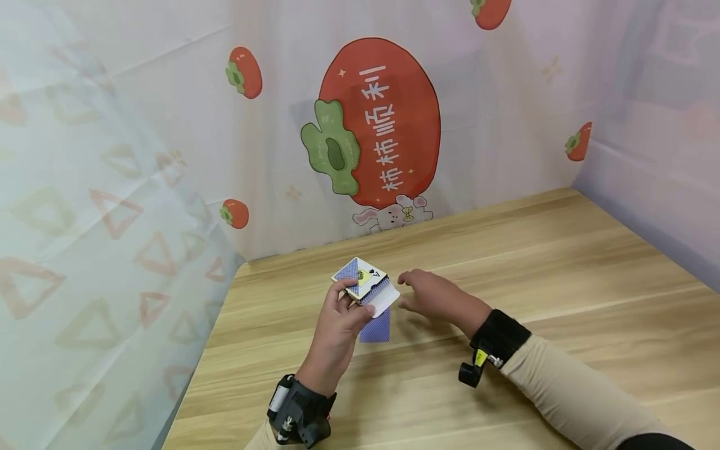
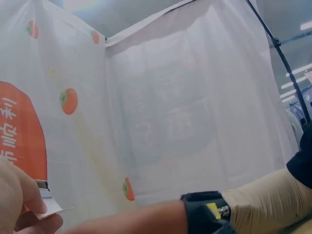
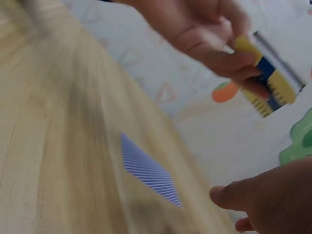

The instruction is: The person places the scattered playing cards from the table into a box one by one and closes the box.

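My left hand point(image 1: 336, 331) grips a playing card box point(image 1: 351, 275) above the table, fingers on one side and thumb near its opened end. An ace is printed on the box's blue, white and yellow face. A white flap point(image 1: 387, 301) sticks out from that end toward the right. Just right of the flap is my right hand point(image 1: 435, 297), its fingers loosely bent and holding nothing. On the table below the box lies a blue-patterned card point(image 3: 148, 170), partly hidden by the box in the head view. The left wrist view shows only a corner of the box point(image 2: 45, 191).
A wood-grain table point(image 1: 562, 300) spreads under both hands. Behind it hangs a pale curtain point(image 1: 270, 137) with persimmon prints, and further curtain panels close in the left and right sides. Black wrist bands with cameras point(image 1: 469, 374) sit on both forearms.
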### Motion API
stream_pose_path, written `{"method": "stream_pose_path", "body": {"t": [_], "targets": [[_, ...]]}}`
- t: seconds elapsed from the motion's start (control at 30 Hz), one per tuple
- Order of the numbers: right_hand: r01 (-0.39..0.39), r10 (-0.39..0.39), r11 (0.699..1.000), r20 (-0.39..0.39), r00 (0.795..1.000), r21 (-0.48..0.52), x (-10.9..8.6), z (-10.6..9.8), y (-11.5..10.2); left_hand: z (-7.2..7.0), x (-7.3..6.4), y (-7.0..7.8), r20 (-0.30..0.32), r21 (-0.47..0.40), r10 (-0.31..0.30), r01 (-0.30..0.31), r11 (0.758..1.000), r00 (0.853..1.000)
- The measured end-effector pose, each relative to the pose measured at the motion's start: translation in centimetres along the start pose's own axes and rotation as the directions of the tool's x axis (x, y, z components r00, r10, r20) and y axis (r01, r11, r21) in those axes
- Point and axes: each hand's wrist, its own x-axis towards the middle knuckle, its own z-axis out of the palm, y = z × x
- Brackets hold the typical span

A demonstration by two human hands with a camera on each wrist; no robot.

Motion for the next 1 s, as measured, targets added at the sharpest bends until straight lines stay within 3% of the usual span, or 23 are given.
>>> {"method": "stream_pose_path", "body": {"t": [0.17,0.27,0.43,0.53,0.63,0.7,0.77,0.83,0.9,1.0], "targets": [[0.124,-0.122,0.992,0.078,0.989,-0.026,1.3,2.3,0.6,0.0,0.0,0.0,-0.012,-0.001,0.0,0.0,1.0,1.0],[0.181,-0.181,0.983,0.109,0.977,0.007,1.6,2.9,0.0,0.0,0.0,-0.1,-0.019,0.007,-0.003,0.003,1.0,1.0],[0.145,-0.188,0.967,0.201,0.961,0.211,1.2,3.2,-2.5,0.0,0.0,0.0,-0.032,0.018,-0.002,0.002,1.0,0.999],[0.135,-0.195,0.962,0.25,0.948,0.238,0.7,3.7,-4.0,0.0,0.0,0.0,-0.035,0.015,0.004,-0.003,1.0,0.999],[0.217,-0.255,0.964,0.298,0.92,0.153,0.1,4.2,-5.2,0.0,0.0,-0.1,-0.039,0.012,0.005,-0.004,1.0,0.999],[0.324,-0.31,0.946,0.342,0.887,0.016,-0.4,4.4,-5.7,0.0,0.0,-0.1,-0.04,0.01,0.005,-0.004,1.0,0.999],[0.438,-0.362,0.888,0.378,0.852,-0.139,-1.0,4.5,-6.0,-0.1,0.0,-0.1,-0.039,0.001,0.002,-0.002,1.0,0.999],[0.503,-0.378,0.823,0.408,0.831,-0.264,-1.8,4.3,-6.1,-0.1,-0.1,-0.1,-0.036,-0.004,0.0,-0.001,1.0,0.999],[0.531,-0.371,0.773,0.432,0.822,-0.347,-2.7,3.8,-6.0,-0.1,0.0,-0.1,-0.032,-0.007,0.005,-0.005,1.0,0.999],[0.494,-0.313,0.779,0.444,0.84,-0.386,-3.9,2.6,-5.5,-0.1,0.0,-0.1,-0.028,0.001,0.011,-0.011,1.0,1.0]]}}
